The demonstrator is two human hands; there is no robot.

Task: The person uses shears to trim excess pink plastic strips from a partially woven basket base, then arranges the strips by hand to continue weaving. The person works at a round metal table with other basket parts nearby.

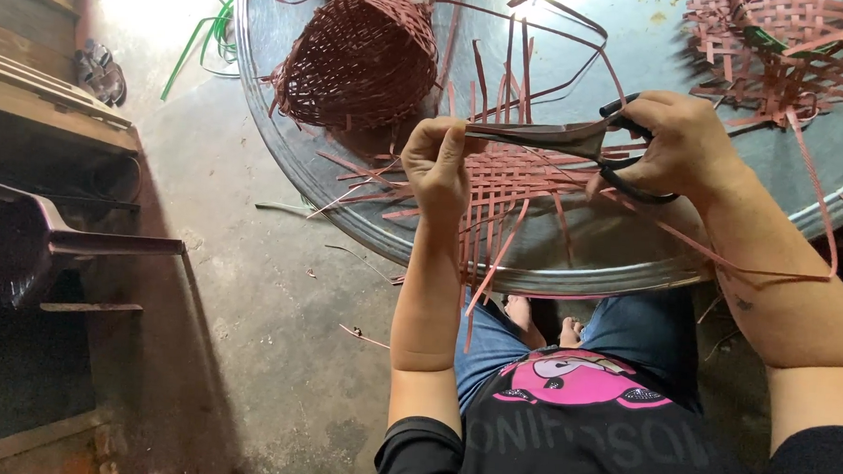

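A half-woven mat [514, 189] of reddish strips lies at the near edge of the round metal table [572, 263], its centre plaited but long loose ends hanging out all round. The left hand [436, 167] pinches one strip upright while the right hand [677, 144] grips scissors [563, 137], blades nearly closed, pointing at it. A finished basket [363, 59] and another flat weave [780, 54] sit farther back, so the walls of this piece look yet to be raised

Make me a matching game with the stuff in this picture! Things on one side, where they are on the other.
Things:
1. scissors
2. finished basket
3. green strips
4. dark plastic chair

Places:
A. on its side on the round metal table
B. on the floor beyond the table
C. in the right hand
D. at the left edge

Pairs: 1-C, 2-A, 3-B, 4-D
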